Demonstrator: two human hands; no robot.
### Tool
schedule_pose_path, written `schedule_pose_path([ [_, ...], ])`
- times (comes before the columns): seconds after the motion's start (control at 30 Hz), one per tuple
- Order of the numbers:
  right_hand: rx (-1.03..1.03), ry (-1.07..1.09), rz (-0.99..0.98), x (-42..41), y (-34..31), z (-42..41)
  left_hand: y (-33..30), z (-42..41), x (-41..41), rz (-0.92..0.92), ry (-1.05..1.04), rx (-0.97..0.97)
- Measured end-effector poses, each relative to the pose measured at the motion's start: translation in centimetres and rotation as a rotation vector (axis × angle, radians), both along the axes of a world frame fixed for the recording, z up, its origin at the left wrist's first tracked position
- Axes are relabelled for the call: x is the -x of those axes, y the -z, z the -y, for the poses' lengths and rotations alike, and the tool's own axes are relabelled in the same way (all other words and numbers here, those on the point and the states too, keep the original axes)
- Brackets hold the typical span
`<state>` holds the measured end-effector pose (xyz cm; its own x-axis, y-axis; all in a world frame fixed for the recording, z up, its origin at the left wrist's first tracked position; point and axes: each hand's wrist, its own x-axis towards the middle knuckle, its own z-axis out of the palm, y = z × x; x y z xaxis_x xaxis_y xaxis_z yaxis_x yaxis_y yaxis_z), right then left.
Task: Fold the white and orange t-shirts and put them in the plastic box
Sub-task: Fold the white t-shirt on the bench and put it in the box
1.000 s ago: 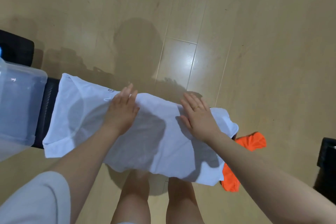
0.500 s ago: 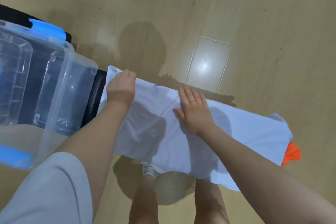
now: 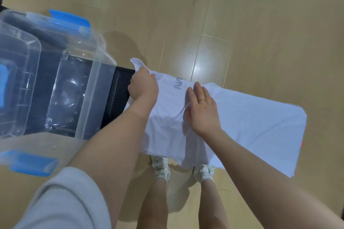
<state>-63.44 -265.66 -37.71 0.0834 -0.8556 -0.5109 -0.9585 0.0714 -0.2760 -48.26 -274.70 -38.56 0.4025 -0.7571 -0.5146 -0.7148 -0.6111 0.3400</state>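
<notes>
With our right hand (image 3: 202, 109) flat and released, pinning the middle of the white t-shirt (image 3: 242, 126) on the dark bench (image 3: 119, 98), we judge our left hand (image 3: 142, 85), grasping its left end, should carry that end squarely rightward, while the clear plastic box (image 3: 87, 87) at left holds no clothing.

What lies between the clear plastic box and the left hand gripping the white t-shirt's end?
In the head view, only a strip of the black bench top separates the plastic box from the left hand gripping the white t-shirt.
</notes>
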Motion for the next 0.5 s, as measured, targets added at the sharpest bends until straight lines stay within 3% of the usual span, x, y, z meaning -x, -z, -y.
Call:
schedule_pose_path([
  [0.2, -0.095, -0.032, -0.023, 0.2, 0.1, -2.6, -1.4, -2.6, -3.1, -0.080, -0.273, 0.198],
  [0.33, -0.132, -0.022, -0.065, 0.4, 0.1, -5.2, -0.6, -6.9, -2.4, -0.165, -0.114, 0.180],
  [0.5, 0.018, -0.124, -0.050, -0.6, 0.3, -9.7, 0.1, -16.8, -4.7, 0.097, 0.081, 0.077],
])
